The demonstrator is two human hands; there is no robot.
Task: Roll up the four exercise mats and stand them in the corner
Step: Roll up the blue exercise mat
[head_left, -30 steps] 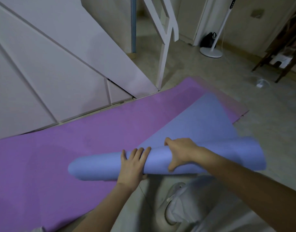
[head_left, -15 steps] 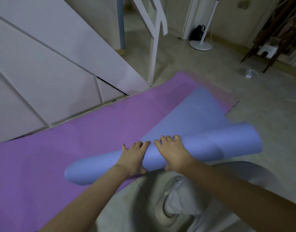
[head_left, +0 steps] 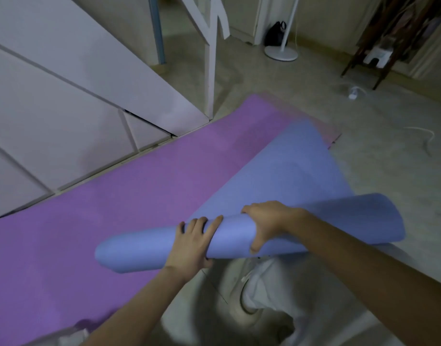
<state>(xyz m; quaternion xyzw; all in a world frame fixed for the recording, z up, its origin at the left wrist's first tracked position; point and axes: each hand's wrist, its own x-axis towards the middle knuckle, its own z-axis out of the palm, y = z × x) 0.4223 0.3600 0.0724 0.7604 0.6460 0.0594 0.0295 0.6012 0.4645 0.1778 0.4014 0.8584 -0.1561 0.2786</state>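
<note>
Hands work the blue mat (head_left: pixel 149 248), which is partly wound into a loose tube lying across the lower middle of the view, its unrolled sheet running away from the tube toward the far right. The left hand (head_left: pixel 192 243) rests on the tube near its middle, four fingers laid almost straight and close together over the top, palm pressed to the near side; its thumb is out of sight beneath the tube. Just to the right of it, not touching it, the right hand (head_left: pixel 267 221) grips the tube, fingers curled over the far side and thumb clamped on the near face. Under the tube's left end and stretching beyond it lies the purple mat (head_left: pixel 114 208), flat on the floor (head_left: pixel 364 158); a paler pinkish edge past the blue sheet's far corner may be another mat, though it is blurred. Behind the tube, along the purple mat's far edge, stand white panelled doors (head_left: pixel 64 108) and a white post (head_left: pixel 210 71). Farther back from the tube are a round white stand base (head_left: pixel 281 53), a black bag (head_left: pixel 275 36) beside it, and a dark wooden rack (head_left: pixel 379 46) at the far right. Nearer than the tube, below the right forearm, a pale shoe (head_left: pixel 242 295) shows.
</note>
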